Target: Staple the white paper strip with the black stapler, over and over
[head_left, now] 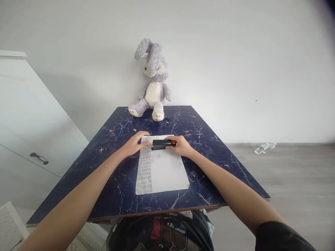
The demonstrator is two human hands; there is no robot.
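Note:
A black stapler (161, 144) with an orange-red mark at its right end lies across the upper part of a white sheet of paper (170, 174). My right hand (180, 144) grips the stapler's right end, thumb below and fingers above. On the other side, my left hand (136, 143) rests at the paper's upper left edge, its thumb and fingers apart in a curve. Its thumb reaches toward the stapler's left end, where a thin pale strip shows; whether they touch I cannot tell. Grey block-like marks run down the paper's left side.
The paper lies on a dark blue marbled table (206, 164). A grey plush rabbit (153, 82) sits at its back, against the wall. At left stands a white cabinet (34, 115) with a dark handle. Something clear and plastic-looking (265, 147) lies on the floor at right.

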